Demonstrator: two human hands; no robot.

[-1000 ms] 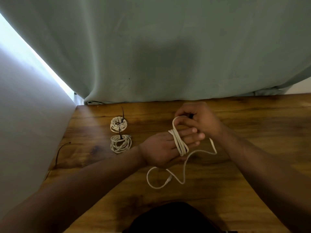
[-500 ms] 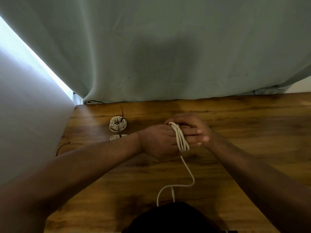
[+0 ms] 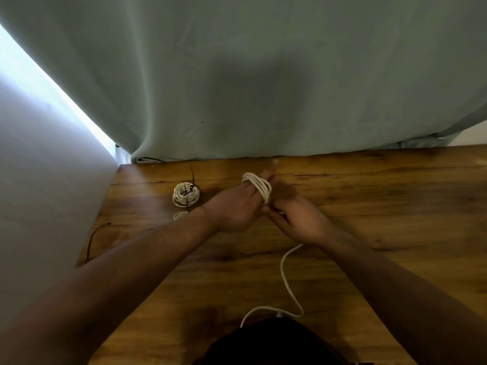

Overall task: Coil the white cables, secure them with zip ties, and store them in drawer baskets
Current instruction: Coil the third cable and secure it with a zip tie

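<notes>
Item: white cable, part-coiled. Several turns sit wound around the outstretched fingers of your left hand, held above the table toward the middle of its far edge. The free tail runs from under your right hand to the near edge, where its end drops from sight.

Grips: your left hand is flat and open, serving as a former, with nothing pinched. Your right hand is closed around the cable just beside the coil; how firmly, you cannot tell from this view.

Other stock: one finished coil cinched with a dark zip tie, near the far left corner; a second coil just nearer you, mostly hidden by your left forearm. A loose dark zip tie lies at the left edge.

Risks, as judged:
- Turns lie close to your fingertips; relaxing or tilting those fingers could let them slide off and spring open.
- The tail's end may snag at the near edge, jerking the coil.
- Uneven tension from your right hand would give slack loops that tangle when tied.
- Reaching for the loose tie may cost you the coil.
</notes>
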